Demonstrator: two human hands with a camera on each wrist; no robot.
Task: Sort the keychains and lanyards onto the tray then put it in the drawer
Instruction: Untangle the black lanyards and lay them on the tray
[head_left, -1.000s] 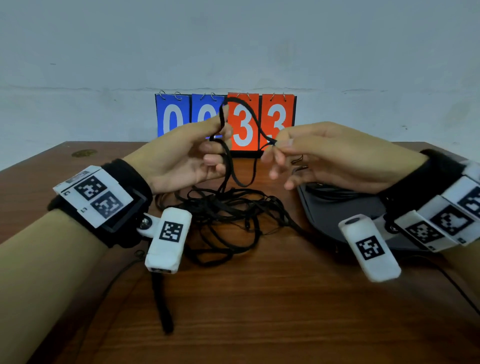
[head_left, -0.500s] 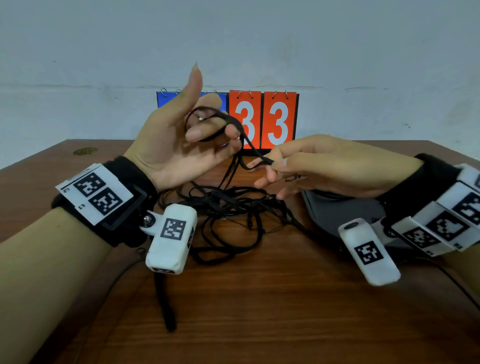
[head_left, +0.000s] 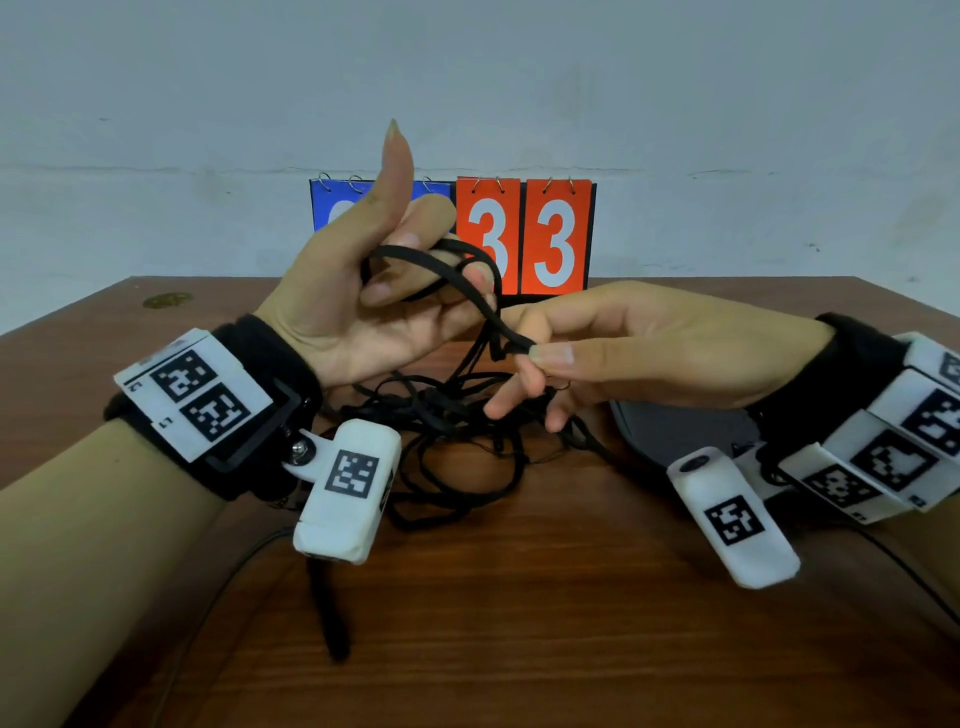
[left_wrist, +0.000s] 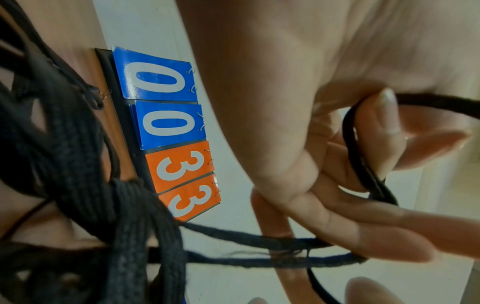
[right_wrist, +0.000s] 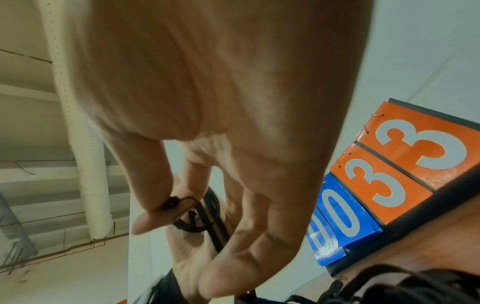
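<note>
Limp, light, snag-prone lanyard (head_left: 470, 291): looped round left hand (head_left: 363, 291) fingers, pinched by right hand (head_left: 623, 348); best held near clip.

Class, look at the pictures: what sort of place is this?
Probably a staged recording bench, not a home: a wooden table against a bare wall, a flip scoreboard reading 0033, and marker tags on both wrists.

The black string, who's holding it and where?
Both hands. The left hand has a loop of the black lanyard round its fingers; the right hand pinches its end.

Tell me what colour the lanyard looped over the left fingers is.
Black lanyard, clearest in the head view.
</note>
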